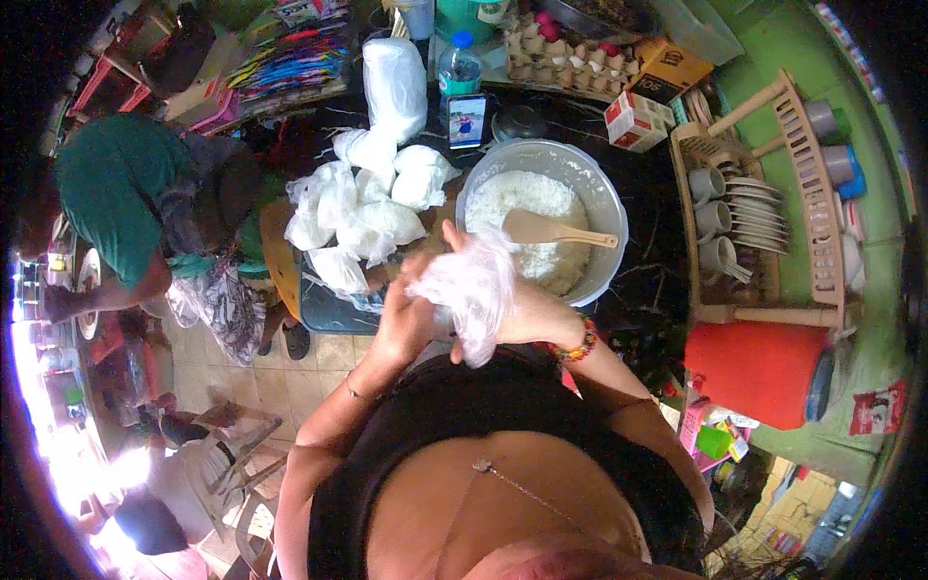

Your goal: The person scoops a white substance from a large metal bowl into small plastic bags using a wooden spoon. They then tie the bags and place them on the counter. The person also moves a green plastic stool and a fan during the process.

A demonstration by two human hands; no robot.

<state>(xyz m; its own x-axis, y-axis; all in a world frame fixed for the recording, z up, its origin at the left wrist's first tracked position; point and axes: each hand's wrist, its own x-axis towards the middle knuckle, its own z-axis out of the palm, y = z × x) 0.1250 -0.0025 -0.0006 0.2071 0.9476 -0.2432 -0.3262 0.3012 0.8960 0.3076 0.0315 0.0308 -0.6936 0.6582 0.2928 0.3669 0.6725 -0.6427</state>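
A thin clear plastic bag (476, 280), slightly blurred, is held up in front of my body. My left hand (410, 307) grips it from the left, fingers curled at its edge. On the other side my right hand (527, 311) is closed on the same bag, partly hidden behind the plastic. Just beyond is a big grey pot (619, 208) of white rice (512, 193). A light brown rice paddle (551, 230) lies on the rice, its handle toward the right rim. Left of the pot, several knotted plastic bags (372, 227) with white contents sit piled together.
Behind the pile stand a tall white plastic roll (394, 92), a blue-capped bottle (460, 68) and a propped phone (467, 122). Egg trays (565, 63) are at the back. A dish rack (749, 208) stands right, above a red container (759, 372). A person in green (121, 193) is at left.
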